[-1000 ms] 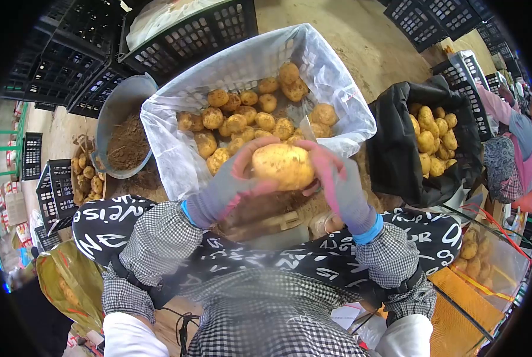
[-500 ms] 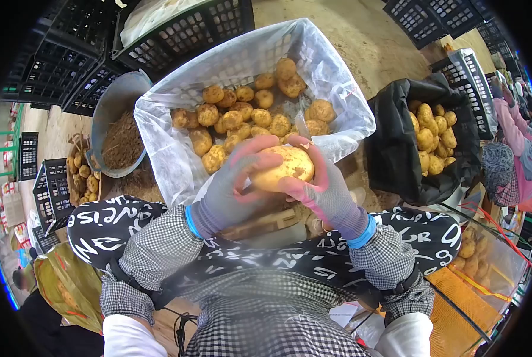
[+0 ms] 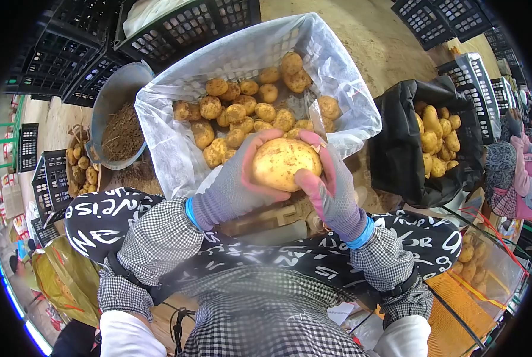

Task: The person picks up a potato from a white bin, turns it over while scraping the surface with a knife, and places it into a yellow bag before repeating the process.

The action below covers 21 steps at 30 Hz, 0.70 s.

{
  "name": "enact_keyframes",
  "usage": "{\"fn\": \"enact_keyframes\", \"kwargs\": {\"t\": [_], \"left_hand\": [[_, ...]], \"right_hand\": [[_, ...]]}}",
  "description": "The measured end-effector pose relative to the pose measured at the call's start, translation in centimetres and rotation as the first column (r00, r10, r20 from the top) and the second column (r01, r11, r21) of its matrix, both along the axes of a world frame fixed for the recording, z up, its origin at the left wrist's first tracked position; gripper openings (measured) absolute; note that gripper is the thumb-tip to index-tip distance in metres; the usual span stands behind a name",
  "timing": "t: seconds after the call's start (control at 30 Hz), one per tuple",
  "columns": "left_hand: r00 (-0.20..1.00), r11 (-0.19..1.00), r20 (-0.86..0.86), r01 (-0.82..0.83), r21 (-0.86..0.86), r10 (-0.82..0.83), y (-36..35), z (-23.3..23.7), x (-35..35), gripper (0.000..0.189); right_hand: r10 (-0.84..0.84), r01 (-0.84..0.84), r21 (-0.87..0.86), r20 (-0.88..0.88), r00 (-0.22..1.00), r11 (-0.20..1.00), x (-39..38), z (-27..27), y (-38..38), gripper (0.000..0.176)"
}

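Note:
Both of my gloved hands hold one large yellow potato above my lap. My left hand cups it from the left and underneath. My right hand presses on it from the right, and a small knife blade sticks up from that hand's fingers. Just beyond stands a white-lined crate with several smaller, dirt-covered potatoes.
A black-lined crate of cleaner potatoes stands at right. A grey tub of peelings and dirt is at left, with a small basket of potatoes beside it. Black plastic crates are stacked behind. Another person works at far right.
The potato has been turned in my hands and now shows a broad face to the camera. My right thumb has moved onto its lower right side. The knife blade now points up.

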<state>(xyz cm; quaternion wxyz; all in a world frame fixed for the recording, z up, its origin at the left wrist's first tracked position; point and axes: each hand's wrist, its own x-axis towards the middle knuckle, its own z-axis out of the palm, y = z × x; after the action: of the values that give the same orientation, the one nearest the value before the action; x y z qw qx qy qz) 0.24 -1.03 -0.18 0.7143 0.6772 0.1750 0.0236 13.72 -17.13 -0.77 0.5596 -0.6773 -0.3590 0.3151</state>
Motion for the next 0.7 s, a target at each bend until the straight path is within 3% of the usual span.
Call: {"fn": "enact_keyframes", "kwargs": {"t": [0.03,0.1,0.13,0.2,0.27,0.3,0.37,0.47,0.5,0.6,0.7], "left_hand": [[1.000,1.000,0.000,0.003,-0.017,-0.003,-0.2,0.0,0.0,0.094],[1.000,0.999,-0.001,0.011,-0.051,-0.011,-0.7,0.0,0.0,0.091],[0.999,0.994,-0.034,-0.017,-0.110,0.013,-0.6,0.2,0.0,0.091],[0.992,0.970,-0.103,-0.095,-0.225,0.073,-0.7,0.7,0.1,0.089],[0.989,0.970,-0.081,-0.139,-0.197,0.125,-0.5,0.4,0.1,0.087],[0.986,0.970,-0.071,-0.161,-0.183,0.150,-0.4,0.3,0.0,0.086],[0.978,0.960,-0.112,-0.196,-0.200,0.177,-0.4,0.4,0.0,0.085],[0.967,0.942,-0.140,-0.243,-0.233,0.215,-0.8,0.6,0.1,0.084],[0.963,0.935,-0.143,-0.258,-0.245,0.228,-0.8,0.6,0.1,0.084],[0.974,0.974,-0.084,-0.217,-0.065,0.211,-0.8,-0.1,-0.1,0.085],[0.971,0.973,-0.130,-0.215,-0.085,0.203,-0.8,0.0,0.0,0.086]], "right_hand": [[-0.020,0.019,-0.025,-0.049,0.999,0.999,0.4,0.2,0.1,0.051],[-0.085,0.087,-0.018,0.086,0.993,0.996,1.1,-0.4,0.1,0.047],[-0.133,0.130,0.026,0.267,0.954,0.991,1.3,-1.3,0.3,0.045],[-0.184,0.172,0.065,0.292,0.939,0.983,1.6,-1.2,0.1,0.044],[-0.193,0.194,0.042,-0.023,0.981,0.980,0.8,2.1,0.2,0.045],[-0.279,0.280,0.067,-0.018,0.960,0.958,0.2,2.2,0.8,0.048],[-0.082,0.082,-0.005,-0.062,0.995,0.997,0.3,2.8,0.2,0.048],[0.032,-0.031,0.009,-0.110,0.993,0.999,-0.4,1.5,-0.7,0.048],[0.032,-0.033,-0.009,-0.110,0.993,0.999,-0.7,2.0,-0.5,0.048],[0.065,-0.069,-0.025,-0.145,0.987,0.997,-2.0,1.6,-0.5,0.046],[0.071,-0.068,0.043,-0.077,0.994,0.997,-2.0,0.5,-0.7,0.046]]}}
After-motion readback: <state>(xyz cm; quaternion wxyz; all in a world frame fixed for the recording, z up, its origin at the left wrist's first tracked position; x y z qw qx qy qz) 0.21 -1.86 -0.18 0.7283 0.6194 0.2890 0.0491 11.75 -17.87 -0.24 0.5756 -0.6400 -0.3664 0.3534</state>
